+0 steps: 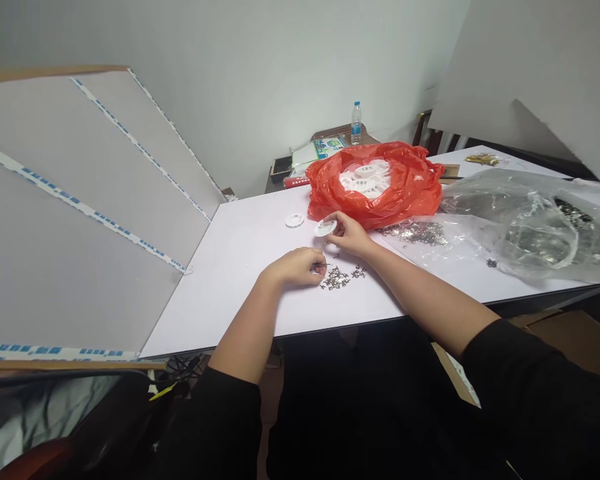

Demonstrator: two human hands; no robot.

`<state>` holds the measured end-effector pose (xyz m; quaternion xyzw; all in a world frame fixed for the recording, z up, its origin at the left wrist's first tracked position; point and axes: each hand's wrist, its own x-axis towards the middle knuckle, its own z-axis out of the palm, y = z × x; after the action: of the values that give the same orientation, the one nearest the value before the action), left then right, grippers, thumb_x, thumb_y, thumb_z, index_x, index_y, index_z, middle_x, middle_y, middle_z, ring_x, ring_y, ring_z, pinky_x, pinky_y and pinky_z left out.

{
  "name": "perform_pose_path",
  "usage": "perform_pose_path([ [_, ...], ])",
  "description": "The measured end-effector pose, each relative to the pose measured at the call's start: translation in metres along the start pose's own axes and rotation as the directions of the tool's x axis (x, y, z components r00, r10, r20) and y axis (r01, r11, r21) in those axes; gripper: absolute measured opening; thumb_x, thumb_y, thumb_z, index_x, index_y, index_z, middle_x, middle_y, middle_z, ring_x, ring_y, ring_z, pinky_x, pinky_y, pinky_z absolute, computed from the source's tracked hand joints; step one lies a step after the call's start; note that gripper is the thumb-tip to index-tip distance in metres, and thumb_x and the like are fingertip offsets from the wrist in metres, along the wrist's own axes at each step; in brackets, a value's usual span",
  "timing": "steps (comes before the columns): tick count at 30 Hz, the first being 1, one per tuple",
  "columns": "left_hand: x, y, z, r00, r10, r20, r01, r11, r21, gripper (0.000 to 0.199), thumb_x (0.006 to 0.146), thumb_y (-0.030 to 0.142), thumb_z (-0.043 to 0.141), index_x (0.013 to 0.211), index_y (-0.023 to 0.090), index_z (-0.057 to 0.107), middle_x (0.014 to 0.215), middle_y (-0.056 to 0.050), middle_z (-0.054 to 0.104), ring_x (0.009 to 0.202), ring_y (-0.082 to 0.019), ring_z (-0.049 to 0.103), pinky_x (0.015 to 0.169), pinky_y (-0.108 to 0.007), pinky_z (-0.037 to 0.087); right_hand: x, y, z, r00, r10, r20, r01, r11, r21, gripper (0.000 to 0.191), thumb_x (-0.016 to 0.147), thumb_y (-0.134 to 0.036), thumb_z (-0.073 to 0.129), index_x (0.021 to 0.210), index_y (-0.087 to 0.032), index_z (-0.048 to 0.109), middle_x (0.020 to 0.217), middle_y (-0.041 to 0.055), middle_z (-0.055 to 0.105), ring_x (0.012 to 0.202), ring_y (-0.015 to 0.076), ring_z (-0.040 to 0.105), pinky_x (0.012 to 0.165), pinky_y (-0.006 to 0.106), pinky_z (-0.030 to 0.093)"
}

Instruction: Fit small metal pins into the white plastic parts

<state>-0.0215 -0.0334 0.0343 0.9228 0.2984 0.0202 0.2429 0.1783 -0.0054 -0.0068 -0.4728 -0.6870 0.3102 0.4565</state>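
Observation:
My right hand grips the edge of a white round disc, perhaps a flat spool, tilted above the table. My left hand is closed in a pinch near it, and a thin strand shows at its fingertips. Whether that strand runs to the disc I cannot tell. Just below the hands lies a pile of small silvery metal pieces, with a smaller cluster beside it. Another white disc lies flat on the white table, left of the held one.
Behind my right hand stands a red plastic bag full of white discs. Clear plastic bags with metal pieces spread over the right side. A tall grey panel borders the left edge. A water bottle stands at the back.

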Motion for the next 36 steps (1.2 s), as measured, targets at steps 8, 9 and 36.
perform_pose_path([
  [8,-0.008,-0.024,-0.01,0.975,-0.109,-0.192,0.003,0.875,-0.483,0.016,0.076,0.026,0.066,0.088,0.015,0.064,0.084,-0.007,0.068,0.071,-0.013,0.06,0.067,-0.028,0.044,0.0,0.003,-0.001,0.996,-0.085,0.023,0.085,0.996,-0.003,0.048,0.071,-0.027,0.066,0.115,-0.01,0.059,0.095,0.0054,0.064,0.064,0.0029,0.051,0.059,0.015,0.041],
  [9,-0.008,-0.029,-0.012,0.959,-0.133,-0.251,-0.016,0.857,-0.515,0.019,0.075,0.029,0.069,0.087,0.014,0.064,0.084,-0.007,0.067,0.071,-0.013,0.059,0.066,-0.028,0.043,0.0,0.002,-0.001,0.994,-0.104,0.028,0.104,0.995,-0.006,0.047,0.071,-0.026,0.067,0.115,-0.01,0.06,0.098,0.0063,0.064,0.064,0.0027,0.051,0.059,0.015,0.041],
  [36,0.014,-0.045,0.008,0.68,-0.347,-0.646,0.063,0.905,-0.42,0.02,0.071,0.032,0.072,0.08,0.015,0.069,0.082,-0.005,0.07,0.073,-0.015,0.058,0.072,-0.029,0.043,-0.008,-0.012,0.0,0.893,-0.425,0.147,0.445,0.88,-0.167,0.037,0.072,-0.016,0.064,0.109,-0.015,0.066,0.111,0.0055,0.063,0.103,0.0113,0.061,0.092,0.023,0.048],
])
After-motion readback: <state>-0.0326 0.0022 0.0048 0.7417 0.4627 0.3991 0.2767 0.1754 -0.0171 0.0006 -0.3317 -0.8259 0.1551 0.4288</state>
